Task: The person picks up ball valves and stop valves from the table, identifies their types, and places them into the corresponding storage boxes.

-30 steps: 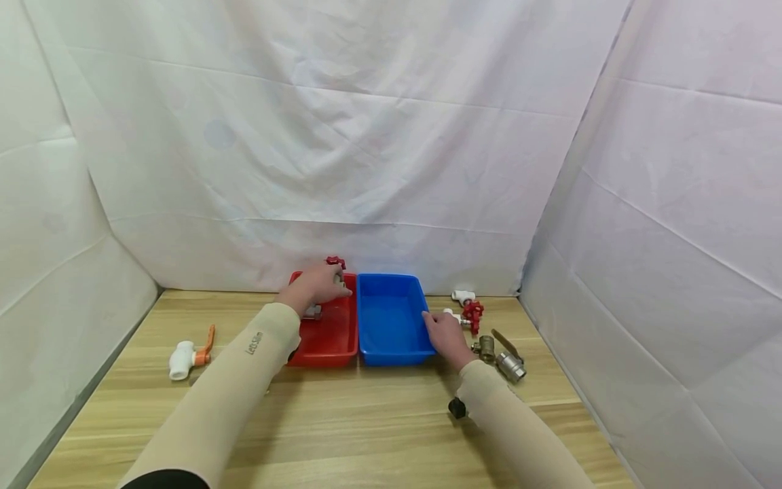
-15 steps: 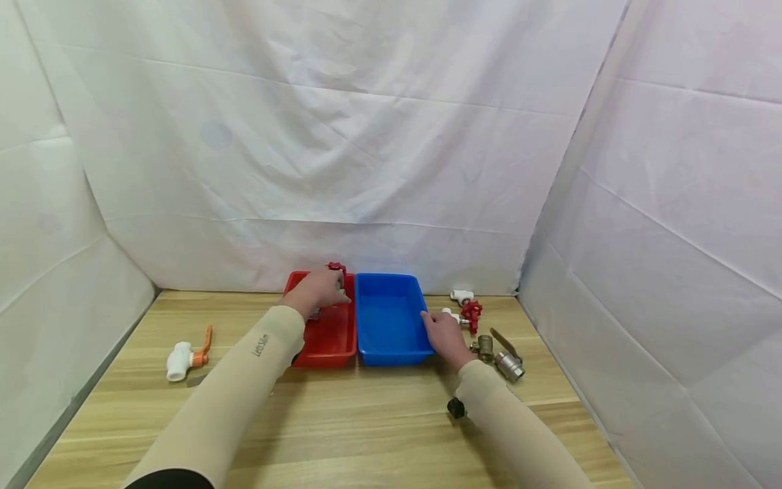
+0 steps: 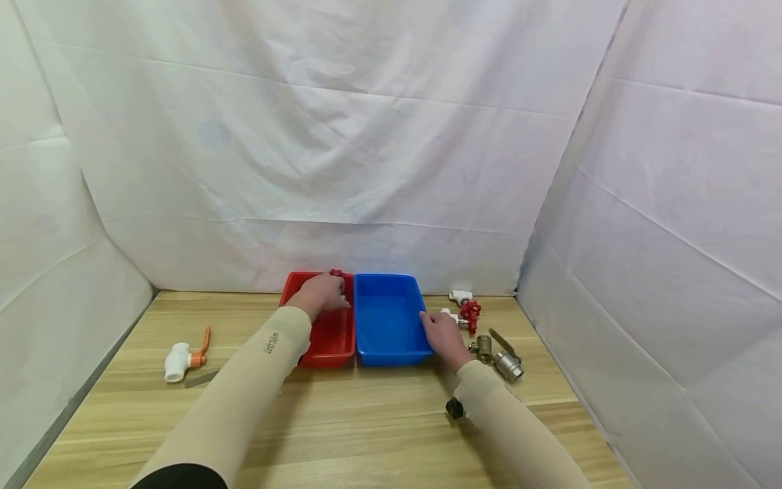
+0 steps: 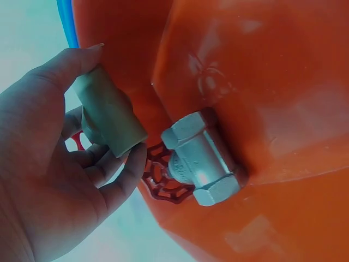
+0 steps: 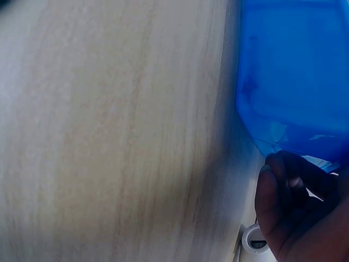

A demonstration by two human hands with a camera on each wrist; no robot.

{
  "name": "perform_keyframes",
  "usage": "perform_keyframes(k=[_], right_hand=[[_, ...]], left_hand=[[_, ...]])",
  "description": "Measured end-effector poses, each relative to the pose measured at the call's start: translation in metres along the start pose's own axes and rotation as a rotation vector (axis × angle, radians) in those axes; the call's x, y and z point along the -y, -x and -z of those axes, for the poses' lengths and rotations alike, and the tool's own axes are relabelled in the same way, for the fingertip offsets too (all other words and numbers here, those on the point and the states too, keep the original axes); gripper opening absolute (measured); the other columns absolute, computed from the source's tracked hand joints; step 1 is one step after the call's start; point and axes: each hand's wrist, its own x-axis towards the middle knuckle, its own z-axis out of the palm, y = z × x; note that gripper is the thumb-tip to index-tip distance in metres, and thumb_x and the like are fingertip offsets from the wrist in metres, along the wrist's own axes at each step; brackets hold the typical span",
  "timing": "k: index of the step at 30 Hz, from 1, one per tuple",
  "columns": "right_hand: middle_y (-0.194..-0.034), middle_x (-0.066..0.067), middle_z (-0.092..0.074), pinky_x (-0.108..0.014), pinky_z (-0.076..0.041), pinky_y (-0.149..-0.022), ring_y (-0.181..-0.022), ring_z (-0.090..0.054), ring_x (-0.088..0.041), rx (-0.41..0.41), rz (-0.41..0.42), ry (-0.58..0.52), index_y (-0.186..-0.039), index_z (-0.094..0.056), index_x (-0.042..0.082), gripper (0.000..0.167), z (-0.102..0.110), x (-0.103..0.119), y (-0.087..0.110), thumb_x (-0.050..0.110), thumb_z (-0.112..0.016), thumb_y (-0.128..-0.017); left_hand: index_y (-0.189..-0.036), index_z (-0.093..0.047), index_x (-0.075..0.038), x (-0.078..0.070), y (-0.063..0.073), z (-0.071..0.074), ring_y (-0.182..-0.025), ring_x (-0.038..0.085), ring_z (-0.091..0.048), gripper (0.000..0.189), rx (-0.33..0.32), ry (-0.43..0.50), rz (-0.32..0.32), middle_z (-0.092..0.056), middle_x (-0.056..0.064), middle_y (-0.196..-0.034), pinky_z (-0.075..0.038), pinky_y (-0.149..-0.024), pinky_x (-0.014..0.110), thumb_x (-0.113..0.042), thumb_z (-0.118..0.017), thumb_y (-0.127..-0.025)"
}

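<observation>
My left hand (image 3: 324, 292) is over the red tray (image 3: 332, 358), gripping a valve (image 4: 112, 114) between thumb and fingers. That valve has a dull tan body, and its red handwheel (image 3: 337, 273) shows beyond the fingers in the head view. Inside the tray, just beside the held valve, lies a silver metal valve (image 4: 202, 158) with a dark red wheel; my left hand hides it in the head view. At the blue tray (image 3: 394, 356), my right hand (image 3: 446, 334) pinches the right rim, thumb and fingers curled, as the right wrist view shows.
Left on the wooden table (image 3: 354, 428) lies a white valve with an orange lever (image 3: 186, 361); a grey flat piece (image 3: 201, 379) pokes out beside my sleeve. On the right are white valves with red wheels (image 3: 469, 314), a brass valve (image 3: 484, 348) and a silver lever valve (image 3: 508, 365).
My left hand has lowered the valve, its red wheel dropping from above the red tray's back rim to about rim level. The right hand stays on the blue rim.
</observation>
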Motion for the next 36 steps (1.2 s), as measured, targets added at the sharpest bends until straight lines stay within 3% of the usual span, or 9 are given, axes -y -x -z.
perform_keyframes(k=[11, 21, 29, 34, 36], right_hand=[[-0.067, -0.004, -0.055, -0.035, -0.048, -0.067, -0.069, -0.06, -0.022, 0.012, 0.006, -0.023, -0.084, -0.072, 0.002, 0.055, -0.001, 0.004, 0.005, 0.041, -0.054, -0.118], [-0.063, 0.0, -0.042, -0.035, -0.046, -0.065, -0.065, -0.056, -0.022, 0.002, 0.007, -0.021, -0.072, -0.058, 0.01, 0.056, 0.0, 0.003, 0.005, 0.04, -0.054, -0.118], [-0.063, 0.001, -0.039, -0.035, -0.045, -0.064, -0.064, -0.053, -0.022, -0.009, 0.019, -0.018, -0.067, -0.049, 0.015, 0.056, -0.002, 0.003, 0.007, 0.039, -0.055, -0.118], [-0.064, 0.0, -0.041, -0.036, -0.046, -0.066, -0.066, -0.055, -0.022, -0.008, 0.018, -0.016, -0.068, -0.048, 0.016, 0.056, -0.002, 0.004, 0.006, 0.039, -0.054, -0.118], [-0.065, 0.0, -0.043, -0.036, -0.046, -0.067, -0.067, -0.056, -0.022, -0.006, 0.015, -0.013, -0.069, -0.049, 0.015, 0.055, -0.003, 0.004, 0.006, 0.039, -0.053, -0.118]], left_hand=[[-0.134, -0.068, -0.014, 0.009, -0.006, -0.005, -0.105, 0.033, -0.069, 0.059, 0.048, -0.003, 0.015, -0.073, 0.009, -0.119, -0.067, -0.086, 0.052, -0.021, -0.099, -0.084], [-0.138, -0.068, -0.014, 0.007, -0.012, -0.001, -0.11, 0.034, -0.068, 0.059, 0.125, 0.063, 0.041, -0.073, 0.009, -0.122, -0.066, -0.088, 0.053, -0.021, -0.097, -0.087], [-0.128, -0.072, -0.016, 0.018, -0.021, -0.002, -0.108, 0.035, -0.069, 0.055, 0.189, 0.146, 0.078, -0.074, 0.008, -0.116, -0.067, -0.082, 0.051, -0.023, -0.101, -0.082], [-0.122, -0.073, -0.018, 0.022, -0.024, -0.003, -0.107, 0.034, -0.068, 0.052, 0.185, 0.137, 0.085, -0.074, 0.007, -0.114, -0.067, -0.081, 0.05, -0.025, -0.102, -0.08], [-0.121, -0.073, -0.018, 0.02, -0.019, -0.002, -0.109, 0.033, -0.068, 0.049, 0.176, 0.126, 0.093, -0.074, 0.006, -0.114, -0.066, -0.083, 0.049, -0.025, -0.101, -0.082]])
